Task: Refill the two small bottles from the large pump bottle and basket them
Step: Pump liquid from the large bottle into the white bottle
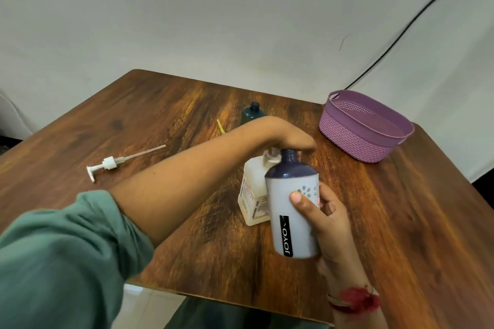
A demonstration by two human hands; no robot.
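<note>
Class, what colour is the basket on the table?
The basket is purple, with a woven-textured wall; the head view shows it best.

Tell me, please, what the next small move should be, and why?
Probably grip the large bottle by its neck with the left hand and tip it toward the JOYO bottle. The pump lies on the table, so the large bottle stands open, and the right hand holds the JOYO bottle with its neck beside that mouth. The left fingers' grip is hidden.

grey bottle (pixel 291 211): lifted | green bottle (pixel 252 112): upright | large bottle (pixel 254 195): pumpless | purple basket (pixel 363 128): far right
</note>
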